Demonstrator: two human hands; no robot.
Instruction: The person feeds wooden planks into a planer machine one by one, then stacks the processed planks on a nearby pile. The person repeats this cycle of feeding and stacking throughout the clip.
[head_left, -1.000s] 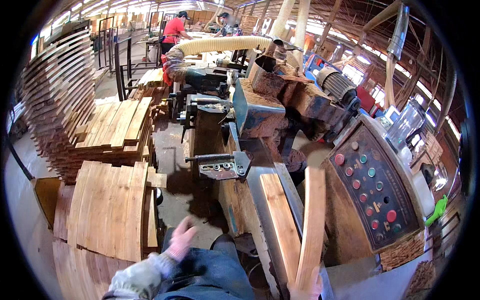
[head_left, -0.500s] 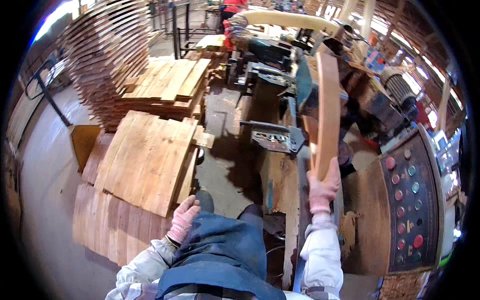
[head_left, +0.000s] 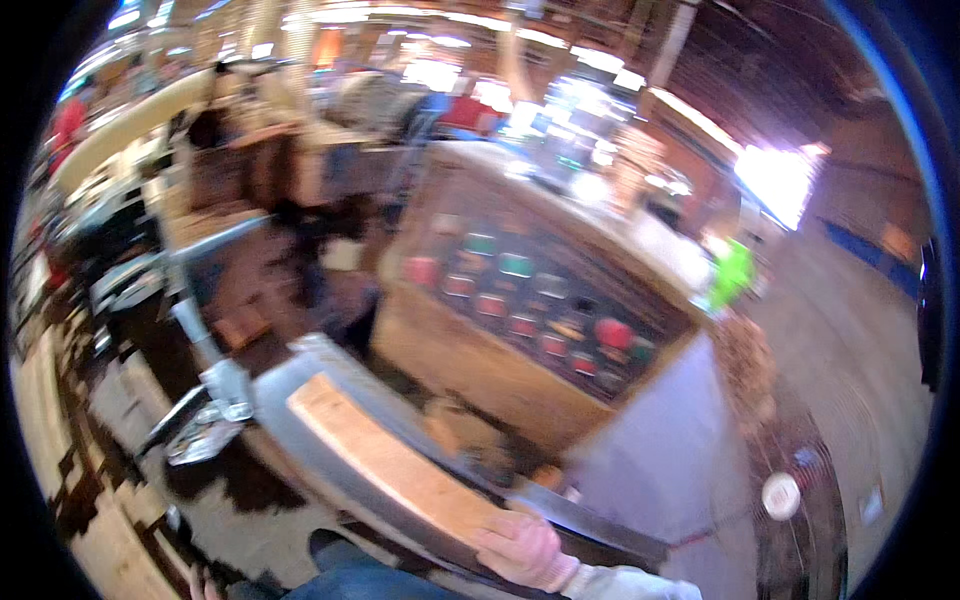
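A long, light-brown wooden board (head_left: 385, 450) lies along the grey metal bed (head_left: 285, 375) of a machine. Its near end is in my right hand (head_left: 520, 548), which wears a pale pink work glove and is closed around the wood. Only a small, blurred part of my left hand (head_left: 205, 583) shows at the lower left rim; what its fingers do there cannot be made out. Left of the bed is a metal bracket (head_left: 205, 425).
Beyond the bed stands a slanted control panel (head_left: 530, 310) with red and green buttons. Wooden boards (head_left: 125, 545) are at the lower left. A pale hose (head_left: 135, 125) runs across the upper left. On the right floor lies a round white object (head_left: 780, 496).
The view has swung to the right, bringing the control panel to the middle. The board, raised before, now lies along the metal bed. My left hand has moved almost out of the picture.
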